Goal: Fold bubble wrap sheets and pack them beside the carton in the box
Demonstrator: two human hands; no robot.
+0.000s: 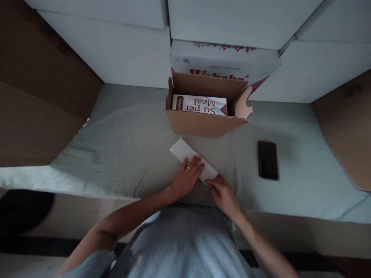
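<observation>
- The white strip point(180, 148) lies aslant on the green cloth point(116, 123), its long axis running from far left to near right; the far end points past the left side of the open carton point(199, 124).
- It looks like paper, narrow and flat, with straight edges and a squared-off far end.
- The left hand point(188, 177) lies across its middle, fingers laid out flat and pressing down, not clasped around it.
- The right hand point(222, 192) pinches the near end between thumb and fingers.
- Just beyond stands the carton, so room is tight that way; the table's near edge is close behind the hands.
- Leftward, bare cloth stretches to a brown box point(37, 123); rightward, it runs to a phone point(268, 160).
</observation>
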